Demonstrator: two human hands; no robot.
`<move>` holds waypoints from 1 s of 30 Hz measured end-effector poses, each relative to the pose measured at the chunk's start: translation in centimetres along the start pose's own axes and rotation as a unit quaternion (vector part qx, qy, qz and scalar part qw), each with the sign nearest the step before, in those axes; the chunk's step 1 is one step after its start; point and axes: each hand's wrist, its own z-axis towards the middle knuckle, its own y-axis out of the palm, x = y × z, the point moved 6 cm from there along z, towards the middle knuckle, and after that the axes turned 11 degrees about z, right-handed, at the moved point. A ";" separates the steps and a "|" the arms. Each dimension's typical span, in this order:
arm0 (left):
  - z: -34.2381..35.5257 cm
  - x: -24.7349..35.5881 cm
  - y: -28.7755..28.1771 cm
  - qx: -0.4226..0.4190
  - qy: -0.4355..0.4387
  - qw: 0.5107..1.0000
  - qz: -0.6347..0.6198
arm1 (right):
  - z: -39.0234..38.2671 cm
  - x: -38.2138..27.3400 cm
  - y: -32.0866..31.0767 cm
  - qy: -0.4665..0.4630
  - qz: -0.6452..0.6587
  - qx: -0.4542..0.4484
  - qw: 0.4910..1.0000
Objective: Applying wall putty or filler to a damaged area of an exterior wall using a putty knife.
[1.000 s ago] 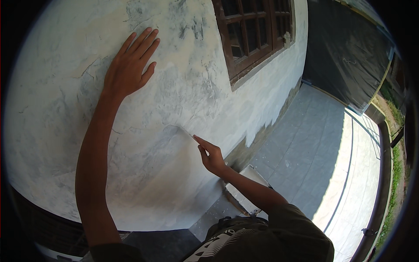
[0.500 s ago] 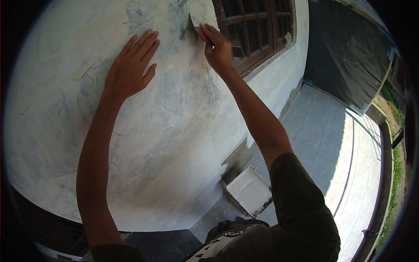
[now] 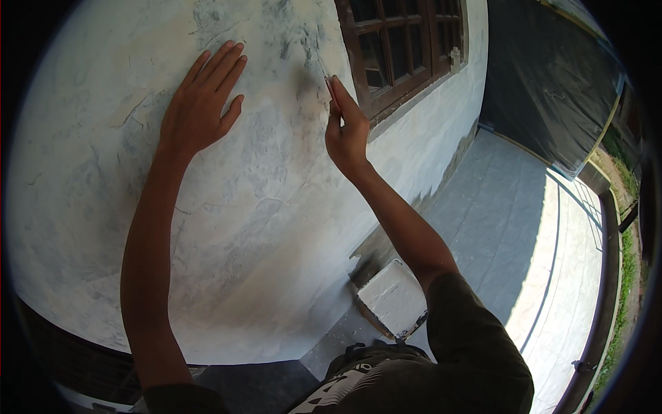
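My left hand (image 3: 200, 103) rests flat against the white, mottled plaster wall (image 3: 255, 234), fingers straight and apart. To its right, my right hand (image 3: 345, 131) grips a scraper (image 3: 326, 81), seen nearly edge-on, with its thin blade against the wall just left of the window frame (image 3: 367, 103). Cracks and dark bluish patches mark the wall around both hands. Below my right arm, a square tray (image 3: 389, 297) with white material in it sits on the floor at the foot of the wall.
A brown wooden window (image 3: 431, 41) is at the upper right. Beyond it stands a panel covered in black plastic (image 3: 545, 83). The grey tiled floor (image 3: 483, 200) runs along the wall, sunlit toward a low dark edge (image 3: 605, 234), with grass (image 3: 624, 276) outside.
My right hand and scraper rose from low on the wall to beside the window, then moved down slightly, the blade turning edge-on. My left hand has stayed in nearly the same place.
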 end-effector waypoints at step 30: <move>0.1 -0.1 -0.3 0.043 -0.015 0.998 -0.036 | 7.0 4.5 2.3 0.231 -0.197 0.025 0.952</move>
